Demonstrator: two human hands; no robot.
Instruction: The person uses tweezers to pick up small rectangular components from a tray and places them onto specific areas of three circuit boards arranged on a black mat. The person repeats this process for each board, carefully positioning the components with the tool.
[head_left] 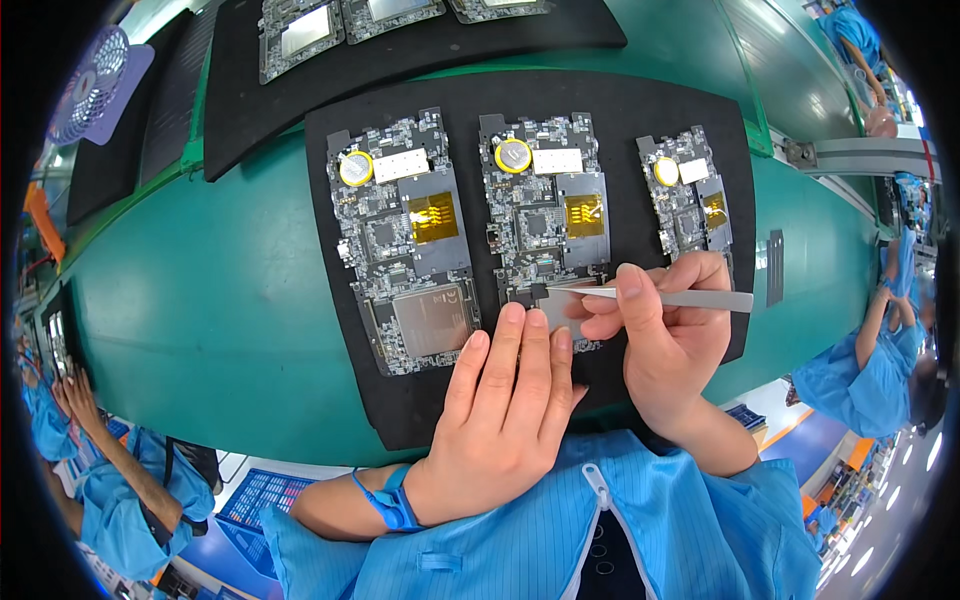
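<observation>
Three circuit boards lie side by side on a black foam mat [400,420]. My left hand [505,420] rests flat, fingers outstretched, over the lower end of the middle circuit board [540,222]. In my right hand [675,340] is a pair of pale tweezers [700,299], pinched between thumb and fingers. Their tips reach a small black piece [539,292] above the board's metal shield; whether they grip it I cannot tell. To the left lies another circuit board [385,235] with a round yellow-rimmed cell and amber tape. Behind my right hand, the right circuit board [688,200] is partly hidden.
A second black mat [420,50] with more boards lies beyond, on the green bench [220,300]. At upper left stands a purple fan [100,85]. A dark flat strip [775,267] lies to the right. Co-workers in blue [150,490] sit on both sides.
</observation>
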